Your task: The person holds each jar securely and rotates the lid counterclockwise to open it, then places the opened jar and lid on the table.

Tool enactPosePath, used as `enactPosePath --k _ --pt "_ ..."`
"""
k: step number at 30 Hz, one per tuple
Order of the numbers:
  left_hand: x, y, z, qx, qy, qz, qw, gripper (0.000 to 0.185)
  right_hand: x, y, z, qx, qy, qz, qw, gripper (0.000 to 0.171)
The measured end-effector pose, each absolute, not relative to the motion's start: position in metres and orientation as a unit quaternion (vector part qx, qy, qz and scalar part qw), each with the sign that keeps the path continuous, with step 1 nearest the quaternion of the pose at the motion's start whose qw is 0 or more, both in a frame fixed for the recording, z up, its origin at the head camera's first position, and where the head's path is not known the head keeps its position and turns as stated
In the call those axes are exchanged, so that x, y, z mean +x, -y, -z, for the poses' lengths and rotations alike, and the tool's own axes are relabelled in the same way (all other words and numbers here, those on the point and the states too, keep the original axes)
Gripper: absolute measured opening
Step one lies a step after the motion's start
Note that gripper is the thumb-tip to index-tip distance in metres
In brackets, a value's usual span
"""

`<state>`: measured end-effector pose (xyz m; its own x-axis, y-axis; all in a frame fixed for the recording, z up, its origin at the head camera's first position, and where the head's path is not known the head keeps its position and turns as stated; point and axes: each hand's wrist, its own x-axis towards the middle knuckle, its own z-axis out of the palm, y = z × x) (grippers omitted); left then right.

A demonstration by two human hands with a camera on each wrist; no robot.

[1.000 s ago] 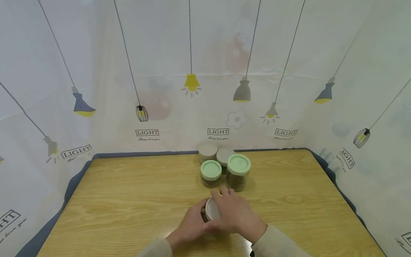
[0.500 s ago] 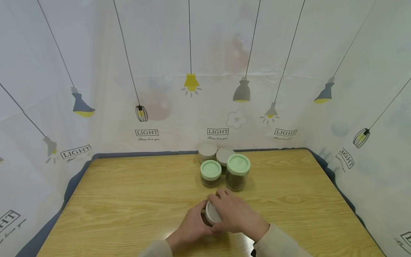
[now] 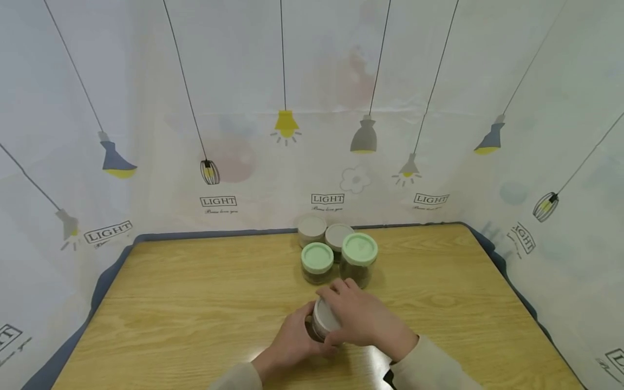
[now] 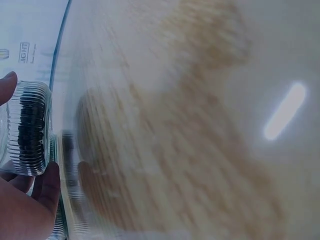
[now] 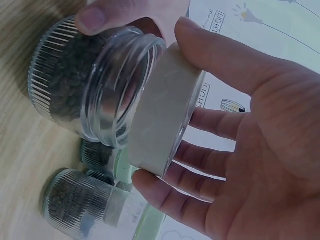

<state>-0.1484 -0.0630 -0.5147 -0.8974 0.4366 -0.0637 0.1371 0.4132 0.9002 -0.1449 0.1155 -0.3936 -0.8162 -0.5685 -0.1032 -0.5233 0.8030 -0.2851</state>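
A white lid point(image 5: 167, 107) is gripped by the right hand point(image 3: 363, 319), thumb on one edge and fingertips point(image 5: 155, 187) on the other, and is held tilted just off the open mouth of a ribbed glass jar point(image 5: 92, 95). The jar, which is seen to contain dark material, is clasped around its side by the left hand point(image 3: 292, 341), with the thumb and fingers curled on the ribbed wall point(image 4: 30, 130). Jar and lid are held low over the near middle of the wooden tabletop point(image 3: 195, 303). Just behind the hands, four more jars are grouped closely together: two with green lids point(image 3: 317, 257) point(image 3: 359, 248) in front and two with pale lids point(image 3: 312, 223) point(image 3: 338, 234) behind. The tabletop is enclosed on three sides by a white curtain point(image 3: 146, 108) printed with hanging lamps.
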Motion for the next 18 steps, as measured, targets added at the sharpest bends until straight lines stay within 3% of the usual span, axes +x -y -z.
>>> enactPosePath --k 18 --pt "-0.153 0.051 0.514 0.173 -0.824 -0.521 0.141 0.084 -0.144 -0.156 0.391 -0.243 -0.953 0.146 0.110 0.081"
